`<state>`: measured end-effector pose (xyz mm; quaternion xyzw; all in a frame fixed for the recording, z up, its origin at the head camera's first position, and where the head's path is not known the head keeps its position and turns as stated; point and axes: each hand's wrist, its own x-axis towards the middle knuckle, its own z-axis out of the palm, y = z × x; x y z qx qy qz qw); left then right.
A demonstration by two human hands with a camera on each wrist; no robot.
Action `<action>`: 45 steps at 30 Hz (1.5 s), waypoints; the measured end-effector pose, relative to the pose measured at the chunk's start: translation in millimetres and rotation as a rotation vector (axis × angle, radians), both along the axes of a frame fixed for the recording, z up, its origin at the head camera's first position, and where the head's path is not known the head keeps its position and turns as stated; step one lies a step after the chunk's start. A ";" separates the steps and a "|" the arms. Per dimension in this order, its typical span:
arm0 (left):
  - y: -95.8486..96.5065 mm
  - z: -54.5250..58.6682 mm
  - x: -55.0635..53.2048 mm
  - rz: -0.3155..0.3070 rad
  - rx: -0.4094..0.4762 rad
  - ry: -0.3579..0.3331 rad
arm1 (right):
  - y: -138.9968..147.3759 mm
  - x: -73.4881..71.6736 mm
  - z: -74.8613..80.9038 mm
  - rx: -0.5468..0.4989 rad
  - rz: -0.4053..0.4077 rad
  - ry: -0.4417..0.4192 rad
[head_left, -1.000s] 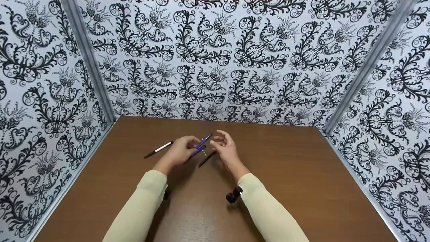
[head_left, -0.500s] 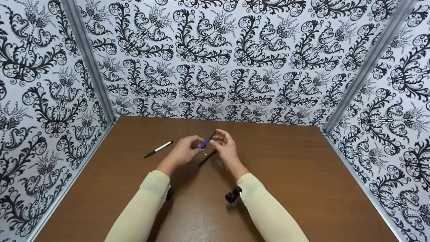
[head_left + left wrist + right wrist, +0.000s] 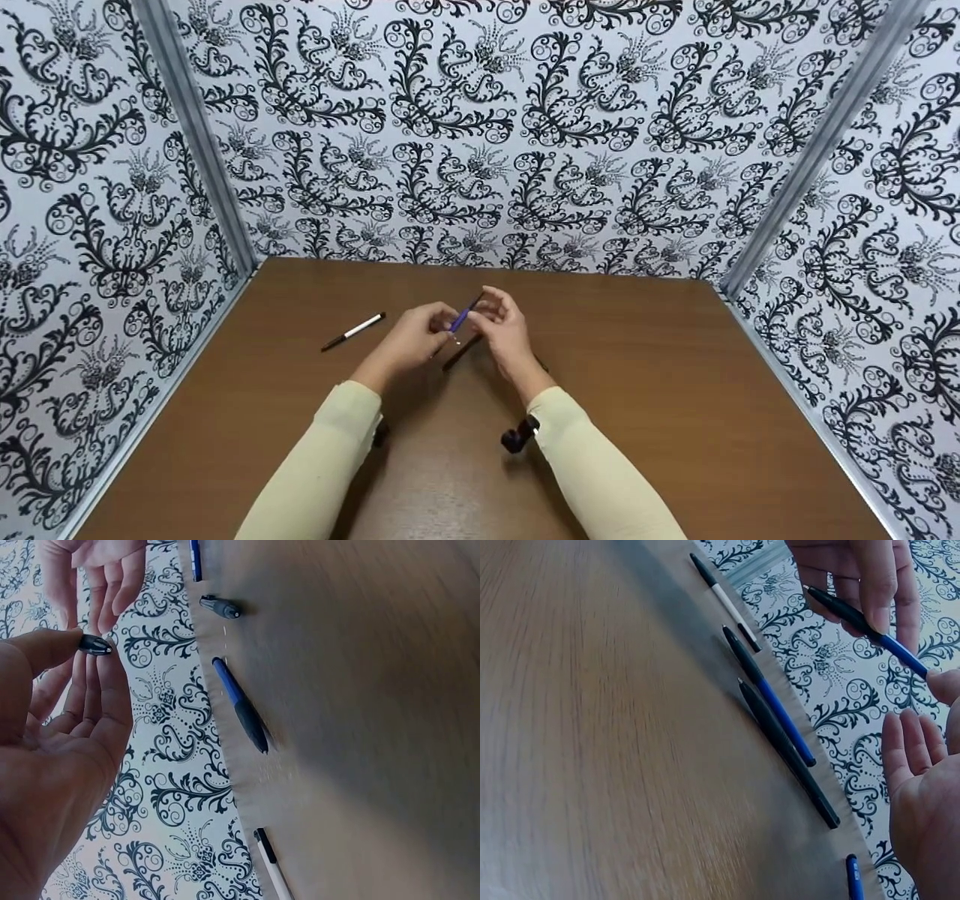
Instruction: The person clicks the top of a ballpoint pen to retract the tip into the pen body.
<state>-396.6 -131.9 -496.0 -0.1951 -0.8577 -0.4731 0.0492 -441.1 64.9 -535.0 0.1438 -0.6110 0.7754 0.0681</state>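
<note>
A booth-like work station (image 3: pixel 480 150) is seen; whether it is set in a lab, workshop or home cannot be told. A brown wood-grain tabletop (image 3: pixel 637 375) is enclosed on 3 sides by walls (image 3: pixel 97 187) covered in black-on-white scrollwork and framed at 2 corners by grey metal posts (image 3: pixel 201 135).

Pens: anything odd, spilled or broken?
Nothing stands out. The white-and-black pen, blue-and-black pen and black pen lie on the brown wood-grain table, no spill or break visible. The left hand pinches a second blue-and-black pen. A cropped blue pen can't be checked.
</note>
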 end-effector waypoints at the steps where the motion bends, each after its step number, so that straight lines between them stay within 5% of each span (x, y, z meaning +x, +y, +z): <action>1: 0.4 -0.3 -0.2 0.000 0.002 -0.004 | -0.2 0.6 0.8 -0.002 -0.001 -0.001; 45: 12.0 -8.8 -1.9 0.017 0.063 0.029 | -4.7 6.9 2.6 -0.029 -0.053 0.000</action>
